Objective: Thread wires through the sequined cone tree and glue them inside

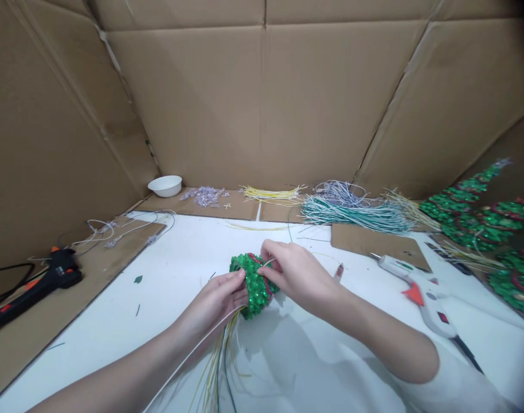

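1. I see cardboard walls [262,97] closing in the bench on three sides.
2. The white table top [167,269] fills the middle, with brown cardboard sheets along its edges.
3. A heap of green sequin ornaments [481,221] lies far right.
4. A bundle of teal and white wires [352,213] lies along the back, with yellow wires [270,194] to its left.
5. A white glue gun [421,295] lies right of my hands; a black glue gun [42,281] lies far left.
6. A white bowl [164,185] sits in the back left corner.
7. My left hand [216,301] grips the green sequin piece [253,284] from below, thin wires trailing toward me.
8. My right hand [294,275] pinches its top at table centre.
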### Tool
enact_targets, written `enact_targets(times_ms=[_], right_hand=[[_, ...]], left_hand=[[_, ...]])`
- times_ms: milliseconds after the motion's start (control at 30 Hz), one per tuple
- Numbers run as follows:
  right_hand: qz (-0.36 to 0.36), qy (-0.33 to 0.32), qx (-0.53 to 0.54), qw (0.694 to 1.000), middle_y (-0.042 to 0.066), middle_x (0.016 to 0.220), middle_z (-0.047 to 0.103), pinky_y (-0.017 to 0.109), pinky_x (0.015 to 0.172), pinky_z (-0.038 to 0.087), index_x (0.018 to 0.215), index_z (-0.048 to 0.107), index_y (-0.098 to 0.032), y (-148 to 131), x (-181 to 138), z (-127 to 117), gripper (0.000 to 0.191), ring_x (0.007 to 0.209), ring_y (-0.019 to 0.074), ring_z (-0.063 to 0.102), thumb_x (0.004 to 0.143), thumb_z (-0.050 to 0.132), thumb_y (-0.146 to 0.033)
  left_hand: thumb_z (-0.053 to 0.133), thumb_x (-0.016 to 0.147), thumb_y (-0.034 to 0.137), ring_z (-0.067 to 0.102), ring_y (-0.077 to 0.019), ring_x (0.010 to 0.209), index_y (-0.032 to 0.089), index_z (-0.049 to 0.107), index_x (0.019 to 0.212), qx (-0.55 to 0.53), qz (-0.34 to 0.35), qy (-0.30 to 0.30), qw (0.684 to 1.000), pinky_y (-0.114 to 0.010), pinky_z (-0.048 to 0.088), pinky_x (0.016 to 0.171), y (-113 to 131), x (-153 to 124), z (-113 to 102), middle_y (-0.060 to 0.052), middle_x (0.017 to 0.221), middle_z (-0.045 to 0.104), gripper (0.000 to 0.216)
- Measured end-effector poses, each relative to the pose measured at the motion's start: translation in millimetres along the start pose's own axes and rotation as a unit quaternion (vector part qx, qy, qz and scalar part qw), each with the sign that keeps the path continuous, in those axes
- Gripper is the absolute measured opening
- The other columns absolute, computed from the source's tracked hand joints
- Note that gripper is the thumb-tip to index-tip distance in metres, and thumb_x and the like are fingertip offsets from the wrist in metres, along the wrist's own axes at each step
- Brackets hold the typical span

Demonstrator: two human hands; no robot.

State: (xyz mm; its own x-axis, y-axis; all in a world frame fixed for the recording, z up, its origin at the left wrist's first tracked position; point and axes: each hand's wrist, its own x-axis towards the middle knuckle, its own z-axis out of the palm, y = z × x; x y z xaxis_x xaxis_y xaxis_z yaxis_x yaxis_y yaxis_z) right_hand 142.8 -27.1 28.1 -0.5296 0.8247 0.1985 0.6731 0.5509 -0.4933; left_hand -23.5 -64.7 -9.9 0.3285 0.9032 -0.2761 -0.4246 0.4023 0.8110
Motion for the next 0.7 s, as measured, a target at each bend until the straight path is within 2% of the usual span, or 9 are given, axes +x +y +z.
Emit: enact_targets(times_ms=[100, 267, 333, 433, 600, 700], right_hand=[[-0.004, -0.036, 0.032, 0.999, -0.001, 0.072, 0.055, 0.022, 0.058, 0.029, 0.072, 0.046, -0.018, 3, 1, -2, 0.013, 0.062, 0.0101, 0.046, 0.082, 0.054, -0.018], [-0.032, -0.106, 0.042, 0.993, 0.003, 0.084, 0.055, 0.024, 0.065, 0.035, 0.075, 0.048, -0.018, 9, 0, -14, 0.013, 0.074, 0.0125, 0.049, 0.086, 0.041, -0.016], [-0.035, -0.099, 0.061, 0.993, 0.003, 0.085, 0.056, 0.024, 0.066, 0.036, 0.083, 0.051, -0.018, 11, 0, -17, 0.015, 0.076, 0.0124, 0.05, 0.086, 0.037, -0.013], [-0.004, -0.07, 0.103, 0.992, 0.0, 0.077, 0.057, 0.022, 0.06, 0.036, 0.09, 0.048, -0.019, 12, 1, -14, 0.011, 0.069, 0.0116, 0.051, 0.085, 0.041, -0.014], [-0.007, -0.051, 0.112, 0.992, -0.002, 0.071, 0.057, 0.021, 0.057, 0.033, 0.083, 0.045, -0.019, 9, 2, -3, 0.007, 0.061, 0.0095, 0.05, 0.083, 0.046, -0.012], [0.0, -0.048, 0.094, 0.994, -0.001, 0.073, 0.058, 0.021, 0.057, 0.033, 0.084, 0.046, -0.019, 9, 2, -5, 0.005, 0.061, 0.0094, 0.049, 0.082, 0.048, -0.014]], left_hand=[[0.057, 0.084, 0.03, 0.065, -0.0232, 0.096, 0.01, 0.068, 0.1, 0.005, -0.008, 0.005, 1.0, -0.034, 0.044, 0.091, -1, -1, 1, -0.013, 0.099, 0.071, 0.028], [0.057, 0.085, 0.033, 0.065, -0.0219, 0.096, 0.013, 0.066, 0.107, 0.017, -0.006, 0.01, 1.0, -0.032, 0.044, 0.09, -3, -5, 2, -0.011, 0.101, 0.071, 0.031], [0.054, 0.086, 0.034, 0.064, -0.0213, 0.096, 0.013, 0.065, 0.109, 0.019, -0.002, 0.012, 1.0, -0.032, 0.043, 0.09, -4, -6, 3, -0.011, 0.102, 0.071, 0.033], [0.054, 0.086, 0.036, 0.064, -0.0214, 0.096, 0.014, 0.065, 0.109, 0.022, 0.002, 0.015, 1.0, -0.032, 0.043, 0.09, -5, -5, 2, -0.011, 0.102, 0.071, 0.034], [0.055, 0.085, 0.035, 0.063, -0.0222, 0.098, 0.012, 0.067, 0.105, 0.035, 0.004, 0.02, 0.999, -0.032, 0.043, 0.089, -6, -5, 2, -0.012, 0.104, 0.07, 0.032], [0.056, 0.085, 0.034, 0.063, -0.0227, 0.098, 0.012, 0.068, 0.104, 0.035, -0.003, 0.022, 0.999, -0.032, 0.042, 0.091, -2, -7, 5, -0.012, 0.102, 0.071, 0.032]])
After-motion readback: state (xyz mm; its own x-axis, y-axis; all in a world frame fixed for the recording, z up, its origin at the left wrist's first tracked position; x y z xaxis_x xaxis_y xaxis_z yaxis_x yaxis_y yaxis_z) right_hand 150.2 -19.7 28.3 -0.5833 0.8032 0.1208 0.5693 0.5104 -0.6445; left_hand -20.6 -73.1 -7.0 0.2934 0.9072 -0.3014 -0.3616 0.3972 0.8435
